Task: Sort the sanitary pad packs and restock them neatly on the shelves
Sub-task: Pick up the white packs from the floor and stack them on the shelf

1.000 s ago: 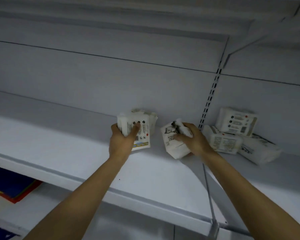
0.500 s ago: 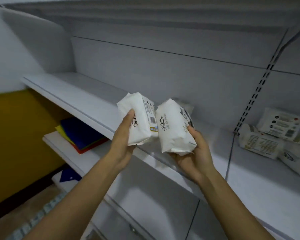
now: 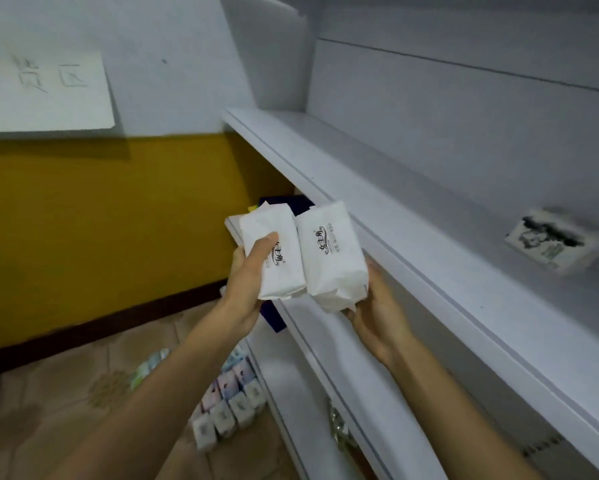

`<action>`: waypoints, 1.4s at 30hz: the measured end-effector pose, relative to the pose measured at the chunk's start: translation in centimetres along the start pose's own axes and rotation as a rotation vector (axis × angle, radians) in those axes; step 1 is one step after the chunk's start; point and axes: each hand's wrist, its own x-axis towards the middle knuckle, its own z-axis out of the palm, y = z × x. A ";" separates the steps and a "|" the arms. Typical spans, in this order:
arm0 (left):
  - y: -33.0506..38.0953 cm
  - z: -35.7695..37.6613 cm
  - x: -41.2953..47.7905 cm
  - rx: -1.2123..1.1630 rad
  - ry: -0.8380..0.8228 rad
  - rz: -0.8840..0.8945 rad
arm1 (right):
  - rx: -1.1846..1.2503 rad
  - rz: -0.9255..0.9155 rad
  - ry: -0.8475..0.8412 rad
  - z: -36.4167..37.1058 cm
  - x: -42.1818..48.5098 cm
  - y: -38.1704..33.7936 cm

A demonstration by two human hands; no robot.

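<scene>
Lying at right, a blurred pack (image 3: 552, 242) sat on the shelf (image 3: 412, 216). Left hand (image 3: 246, 275) fingers gripped the crinkly left pack (image 3: 274, 258); right hand (image 3: 377, 313), the right pack (image 3: 329, 258).

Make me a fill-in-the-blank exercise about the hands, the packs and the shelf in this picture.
1. The left hand and right hand hold ____ pack each.
2. The left pack and right pack are both ____ in colour.
3. The shelf pack on the upper shelf is touched by ____ hand.
4. The lower wall is painted ____.
Missing words: one; white; neither; yellow.
</scene>
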 end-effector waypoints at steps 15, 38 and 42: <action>-0.5 -29.4 12.6 0.413 0.357 -0.147 | -0.473 0.452 -0.227 17.2 16.6 21.3; -58.9 -67.3 17.1 0.744 0.703 -0.824 | -1.013 0.931 -0.309 3.5 17.3 90.2; -62.6 -71.4 20.0 0.587 0.676 -0.867 | -1.231 0.738 -0.341 2.8 19.2 94.6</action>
